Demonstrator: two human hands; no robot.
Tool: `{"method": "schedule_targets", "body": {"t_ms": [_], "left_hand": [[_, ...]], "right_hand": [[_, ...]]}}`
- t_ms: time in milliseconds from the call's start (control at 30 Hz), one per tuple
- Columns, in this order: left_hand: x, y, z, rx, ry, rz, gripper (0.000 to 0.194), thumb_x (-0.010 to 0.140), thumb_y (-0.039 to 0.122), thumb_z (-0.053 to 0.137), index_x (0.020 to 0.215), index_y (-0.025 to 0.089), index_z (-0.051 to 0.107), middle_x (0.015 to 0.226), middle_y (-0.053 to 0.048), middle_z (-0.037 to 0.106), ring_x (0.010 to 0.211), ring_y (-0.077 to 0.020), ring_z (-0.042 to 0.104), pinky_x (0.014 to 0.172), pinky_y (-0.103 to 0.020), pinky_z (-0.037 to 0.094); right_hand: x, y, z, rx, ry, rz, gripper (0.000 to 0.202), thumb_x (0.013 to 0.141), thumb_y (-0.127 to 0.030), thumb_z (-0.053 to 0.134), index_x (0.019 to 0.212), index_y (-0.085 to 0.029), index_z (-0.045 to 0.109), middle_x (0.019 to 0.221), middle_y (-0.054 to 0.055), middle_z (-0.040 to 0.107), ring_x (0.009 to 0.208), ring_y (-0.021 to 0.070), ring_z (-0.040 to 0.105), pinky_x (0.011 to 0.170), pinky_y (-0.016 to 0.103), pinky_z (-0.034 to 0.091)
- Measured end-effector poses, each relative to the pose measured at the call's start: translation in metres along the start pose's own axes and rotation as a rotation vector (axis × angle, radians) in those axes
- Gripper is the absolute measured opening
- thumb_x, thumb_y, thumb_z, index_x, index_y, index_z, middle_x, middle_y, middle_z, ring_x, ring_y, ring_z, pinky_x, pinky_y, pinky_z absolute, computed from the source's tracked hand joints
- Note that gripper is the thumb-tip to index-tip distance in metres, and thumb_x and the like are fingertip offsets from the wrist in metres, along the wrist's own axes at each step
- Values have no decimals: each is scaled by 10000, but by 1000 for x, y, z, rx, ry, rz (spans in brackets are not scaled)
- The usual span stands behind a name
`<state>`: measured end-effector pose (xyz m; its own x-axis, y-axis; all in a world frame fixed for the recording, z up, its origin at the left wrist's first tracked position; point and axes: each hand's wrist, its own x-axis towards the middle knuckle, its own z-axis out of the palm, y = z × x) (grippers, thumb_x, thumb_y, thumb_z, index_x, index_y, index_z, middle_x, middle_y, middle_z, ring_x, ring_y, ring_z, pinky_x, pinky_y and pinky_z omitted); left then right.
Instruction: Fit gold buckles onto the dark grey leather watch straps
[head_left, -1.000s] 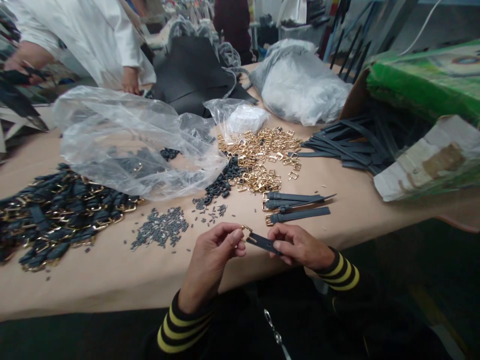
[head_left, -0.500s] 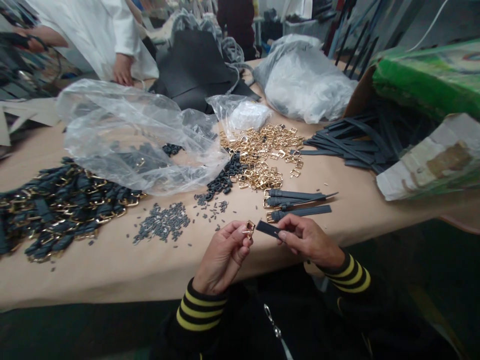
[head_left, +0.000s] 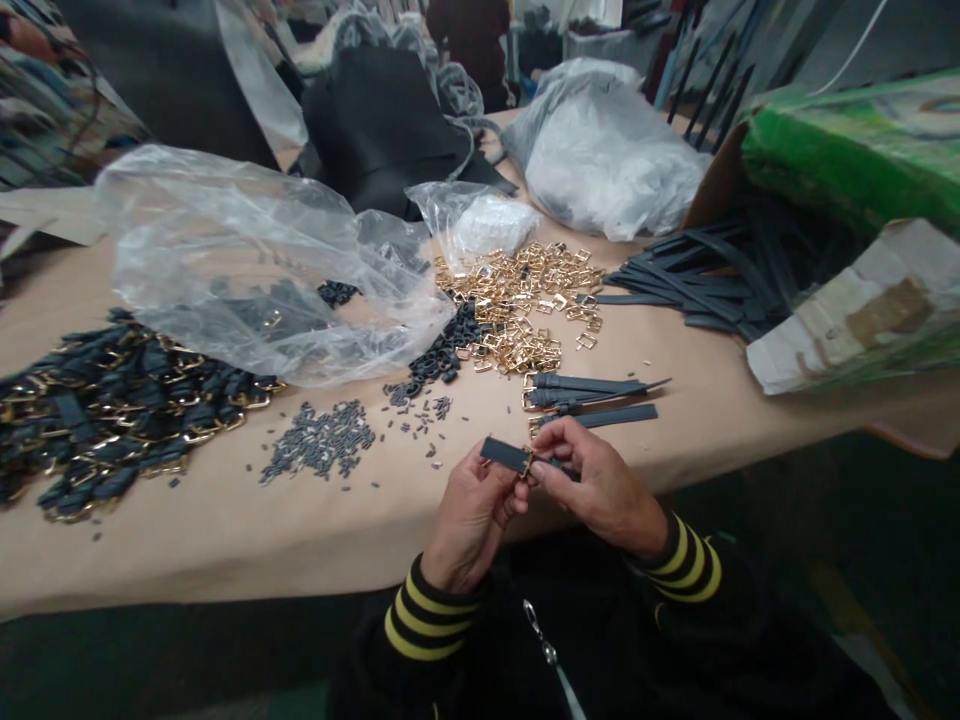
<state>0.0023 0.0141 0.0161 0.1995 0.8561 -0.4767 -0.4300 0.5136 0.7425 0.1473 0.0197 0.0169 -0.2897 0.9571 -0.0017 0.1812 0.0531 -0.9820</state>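
Observation:
A short black strap (head_left: 504, 454) runs through a small gold buckle (head_left: 528, 463) between my two hands. My left hand (head_left: 474, 510) is closed, its thumb and fingers around the strap's left end and close against the buckle. From the other side my right hand (head_left: 600, 485) pinches the strap just right of the buckle, and its fingers partly hide both. Just beyond my hands lie several black straps with gold buckles (head_left: 589, 393) on the brown-covered table (head_left: 420, 540).
Loose gold buckles (head_left: 525, 300) lie in a heap by black strap loops (head_left: 442, 350). Tiny dark pieces (head_left: 319, 440) and a pile of buckled straps (head_left: 127, 410) are at left. Plastic bags (head_left: 262, 260) spread behind. Plain straps (head_left: 720, 270) lie by a torn carton (head_left: 862, 310).
The strap has passed through the buckle and its end now sticks out to the left. My hands have come together. In the background, a large dark sheet now covers the person in white.

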Motion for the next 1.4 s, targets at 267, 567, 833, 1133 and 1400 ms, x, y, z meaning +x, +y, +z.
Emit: {"method": "schedule_targets", "body": {"t_ms": [267,567,833,1133,1400], "left_hand": [[-3,-5,-4,326,-30,123,183,730,275,624,790,150,505,618,39,525,531,-74,511,537,-210,482],[-11,2,-7,262,-68,101,164,777,258,561,848,121,616,828,-43,630,764,-139,589,717,-271,501],[-6,-4,-2,41,104,91,124,726,232,616,754,113,594,683,-13,631,644,-92,591,658,-217,504],[-5,-10,-6,327,93,234,178,765,297,582,811,125,593,756,-22,635,695,-119,593,706,-255,483],[-1,-10,-8,605,154,325,161,728,279,629,795,147,567,710,13,587,679,-111,549,656,-222,444]], "right_hand": [[-1,3,-2,-104,-59,-184,141,821,-209,534,944,-191,600,904,31,656,830,143,604,781,255,445],[0,-3,-3,-284,-102,-135,65,815,-174,524,849,-180,579,776,-2,616,706,115,561,686,226,402],[-2,0,-2,-216,-108,-7,56,834,-224,489,814,-183,521,647,-23,571,551,93,539,562,205,400],[1,1,-4,-235,-84,44,40,810,-193,497,792,-178,530,664,-18,582,563,95,538,565,211,395],[2,-2,0,-311,-34,9,37,770,-164,534,801,-181,544,729,-1,595,692,127,556,661,251,417]]}}
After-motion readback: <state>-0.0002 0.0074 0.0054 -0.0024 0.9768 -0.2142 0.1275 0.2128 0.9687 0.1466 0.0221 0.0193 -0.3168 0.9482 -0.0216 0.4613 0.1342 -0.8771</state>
